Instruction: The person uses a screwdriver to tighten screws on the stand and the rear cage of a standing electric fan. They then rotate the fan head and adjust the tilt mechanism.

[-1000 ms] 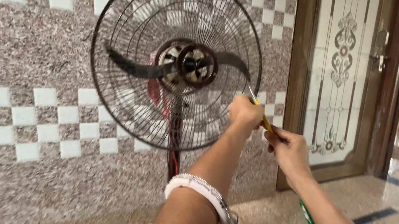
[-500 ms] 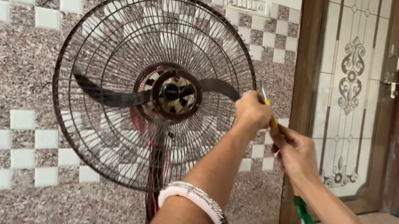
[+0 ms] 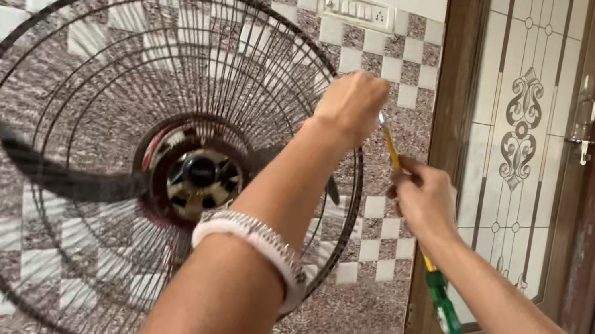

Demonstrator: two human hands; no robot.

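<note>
**At the fan guard's right rim: two hands and a screwdriver**

Up against the tiled wall stands a pedestal fan (image 3: 151, 166), dark wire guard facing the camera, hub and dark blades visible through the wires. Left hand (image 3: 351, 105) is raised to the guard's upper right rim, fingers curled shut in a fist on the rim wires; exactly what the fingertips pinch is hidden behind the knuckles. White beaded bracelet (image 3: 259, 243) sits on the left forearm, which crosses in front of the hub's right side.

Right hand (image 3: 422, 197) is just right of the guard, near the left hand but apart from it, fingers closed around a screwdriver (image 3: 444, 307). Yellow shaft runs up-left from the fist towards the left hand; the metal tip ends right beside the left fist at the rim, contact point too small to tell. Green handle end sticks out below the right wrist, pointing down-right, in front of the door frame.

Wall behind: speckled brown-grey tiles with white squares in a checker band. White switch plate (image 3: 358, 10) high on the wall above the fan's right edge. Brown wooden door (image 3: 529, 151) with patterned frosted glass on the right, metal latch on its right edge. Polished floor at bottom right
</note>
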